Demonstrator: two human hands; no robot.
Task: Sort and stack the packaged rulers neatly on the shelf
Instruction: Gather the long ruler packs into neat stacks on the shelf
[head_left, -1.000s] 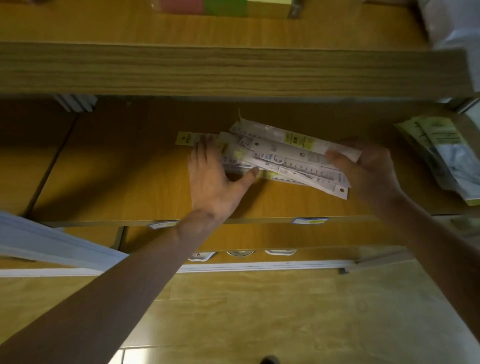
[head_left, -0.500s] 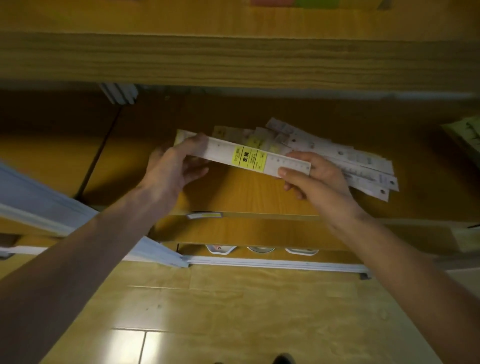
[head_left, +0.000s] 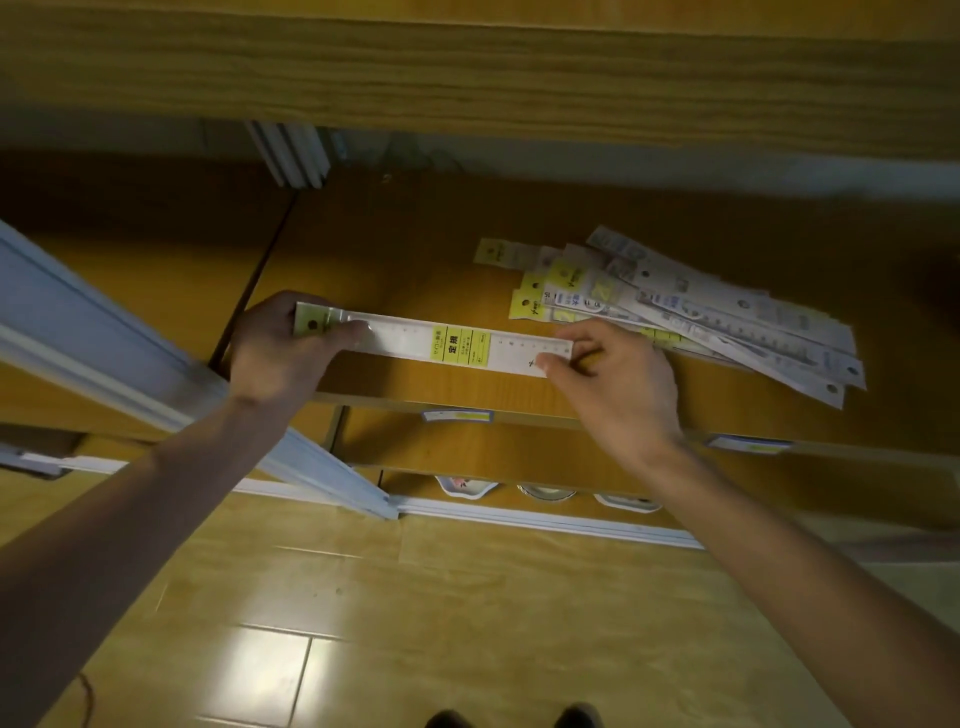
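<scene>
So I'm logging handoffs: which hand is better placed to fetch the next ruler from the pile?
Right hand: it pinches the held ruler at the end beside the pile; the left hand grips the far end.

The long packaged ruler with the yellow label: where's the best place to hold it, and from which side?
By its two ends, as now: the left hand grips the hang-tab end and the right hand pinches the other end of the packaged ruler. It is long, thin and flat, so coming in from the near edge keeps it level.

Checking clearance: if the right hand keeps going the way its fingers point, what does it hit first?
The right hand points up-left and already pinches the packaged ruler. Beyond lies bare shelf; the way looks free, though depth is unclear.
</scene>
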